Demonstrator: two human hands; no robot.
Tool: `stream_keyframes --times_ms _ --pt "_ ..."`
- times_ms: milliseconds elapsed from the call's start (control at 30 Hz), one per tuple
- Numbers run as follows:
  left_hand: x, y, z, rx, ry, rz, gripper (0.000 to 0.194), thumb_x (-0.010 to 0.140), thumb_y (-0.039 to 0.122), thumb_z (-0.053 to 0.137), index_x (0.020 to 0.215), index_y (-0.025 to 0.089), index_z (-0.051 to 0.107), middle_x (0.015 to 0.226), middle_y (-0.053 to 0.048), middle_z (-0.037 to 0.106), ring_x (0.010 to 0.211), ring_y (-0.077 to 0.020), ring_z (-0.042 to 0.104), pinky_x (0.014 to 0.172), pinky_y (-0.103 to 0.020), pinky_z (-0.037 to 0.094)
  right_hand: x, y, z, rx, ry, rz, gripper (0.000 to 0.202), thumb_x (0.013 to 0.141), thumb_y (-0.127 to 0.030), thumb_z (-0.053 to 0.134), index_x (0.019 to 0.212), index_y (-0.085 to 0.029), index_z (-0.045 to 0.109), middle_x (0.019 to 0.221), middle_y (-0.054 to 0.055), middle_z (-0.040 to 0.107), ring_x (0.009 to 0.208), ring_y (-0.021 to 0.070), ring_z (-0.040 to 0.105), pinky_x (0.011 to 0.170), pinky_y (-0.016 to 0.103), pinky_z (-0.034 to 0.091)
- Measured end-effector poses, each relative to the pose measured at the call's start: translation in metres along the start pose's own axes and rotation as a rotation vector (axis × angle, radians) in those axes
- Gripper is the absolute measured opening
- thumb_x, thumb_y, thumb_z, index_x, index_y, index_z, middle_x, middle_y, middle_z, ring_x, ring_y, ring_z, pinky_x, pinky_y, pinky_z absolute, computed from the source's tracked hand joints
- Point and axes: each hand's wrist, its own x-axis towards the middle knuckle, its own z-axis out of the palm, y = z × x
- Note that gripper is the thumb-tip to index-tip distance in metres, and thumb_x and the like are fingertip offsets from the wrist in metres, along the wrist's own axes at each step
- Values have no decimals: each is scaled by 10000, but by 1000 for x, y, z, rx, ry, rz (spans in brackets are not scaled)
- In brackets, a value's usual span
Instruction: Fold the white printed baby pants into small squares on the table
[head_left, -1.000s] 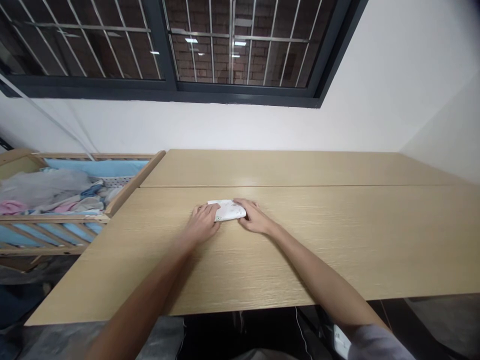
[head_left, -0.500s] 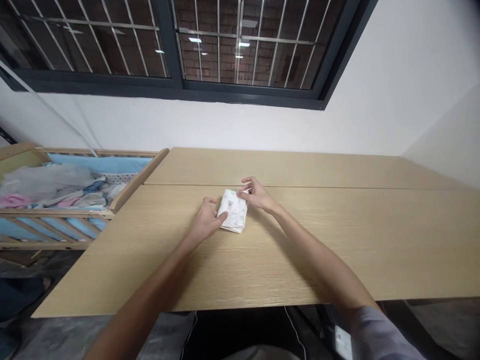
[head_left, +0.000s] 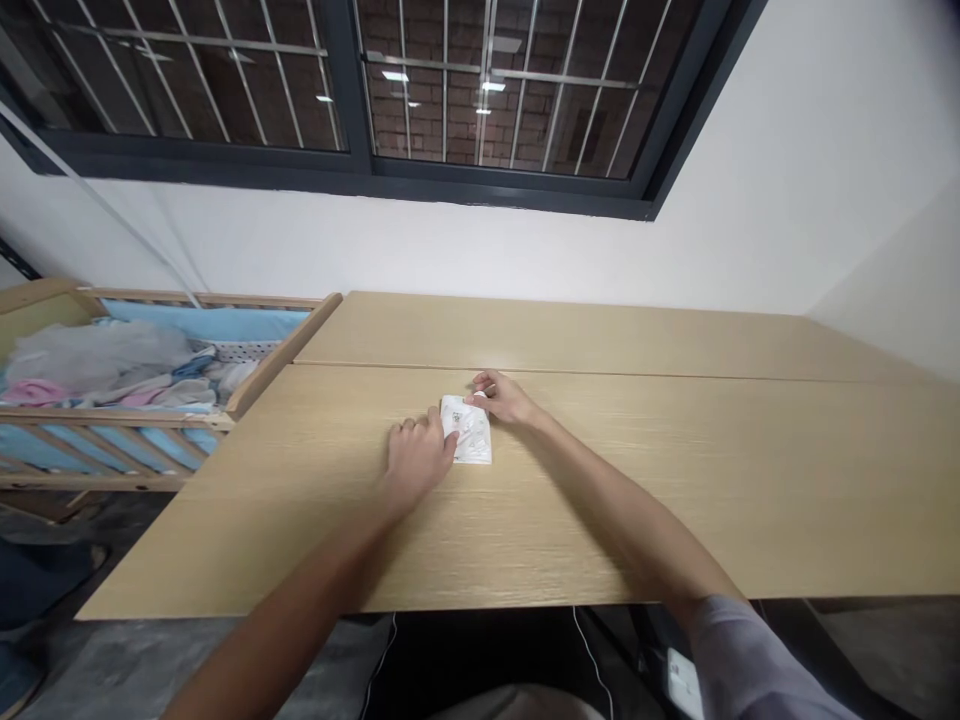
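Observation:
A small folded white cloth (head_left: 471, 440) with a faint printed pattern lies on the light wooden table, in the middle of the head view. My left hand (head_left: 420, 455) is at its left edge, thumb over the cloth and fingers curled close beside it. At the top right corner, my right hand (head_left: 502, 398) pinches the cloth between thumb and fingers. Parts of the left edge and the top corner are hidden under my fingers.
The wooden table (head_left: 675, 470) has a seam running across it. To the left stands a wooden crib (head_left: 277, 375) with clothes (head_left: 150, 385) and a sheer bundle inside. A barred window (head_left: 495, 100) is above the wall. A person's leg (head_left: 45, 580) shows at lower left.
The cloth now looks flatter and straighter, its layered lower edge no longer fanned out. My left hand has turned more palm-down, and my right hand has moved slightly lower and left.

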Motion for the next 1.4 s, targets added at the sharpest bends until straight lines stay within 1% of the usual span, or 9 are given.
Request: stream_keyframes --times_ms 133,300,467,567,833,1033,1133,1233,1400 --pt "-20 10 4 51 116 268 389 1011 380 402 1211 103 588 1210 -204 666 1175 -336 606 1005 -459 457 -16 -30 -6 -179 2 -276 394 980 -479 552 1261 -211 618 1306 126 625 1202 240 593 1052 453 458" --pt "-33 19 25 80 67 442 456 990 348 464 1308 39 571 1330 -256 616 1283 -369 557 996 -478 515 -52 -65 -4 -347 -292 -441 527 1074 -504 257 1489 -276 488 1574 52 442 1486 234 344 1236 512 222" --pt "-36 23 36 176 15 510 421 976 323 497 1299 88 628 1303 -238 654 1261 -381 583 1039 -527 490 -70 -60 2 -415 -609 -473 548 1083 -459 246 1569 -228 350 1640 50 294 1544 217 196 1271 473 135" --pt "-37 24 39 215 29 472 488 967 351 523 1312 18 607 1296 -278 647 1277 -393 572 1067 -520 468 -61 -49 -4 -404 -651 -482 527 1072 -438 335 1563 -250 362 1627 28 318 1537 214 221 1279 454 130" --pt "-37 22 44 236 -17 418 629 973 408 508 1414 -39 488 1406 -326 547 1373 -405 488 1092 -478 434 -12 -24 -17 -511 -596 -440 570 1068 -502 288 1593 -280 262 1656 -11 232 1547 195 183 1288 441 74" --pt "-35 22 28 156 -72 379 581 985 429 465 1388 16 528 1418 -280 561 1347 -384 516 1018 -456 493 -11 -23 -13 -525 -548 -418 599 1056 -551 264 1587 -276 304 1655 7 271 1543 203 202 1282 435 94" --pt "-28 15 9 44 -120 357 483 993 456 427 1301 137 619 1294 -180 675 1148 -334 657 903 -429 539 -17 -29 -14 -500 -425 -384 626 1028 -555 386 1579 -263 336 1657 62 276 1537 249 217 1261 464 167" --pt "-17 4 -4 -58 -72 316 382 1002 421 424 1173 201 685 1153 -107 734 1085 -280 669 947 -398 504 -19 -35 -16 -442 -206 -336 571 1001 -467 495 1511 -213 459 1548 143 417 1443 284 384 1194 476 312" --pt "-6 -7 -3 112 16 64 432 1007 408 385 1165 90 631 1160 -213 681 1105 -342 646 916 -443 498 -18 -33 -12 -363 51 -167 392 960 -290 523 1301 -143 651 1104 134 649 1040 239 626 955 403 506"
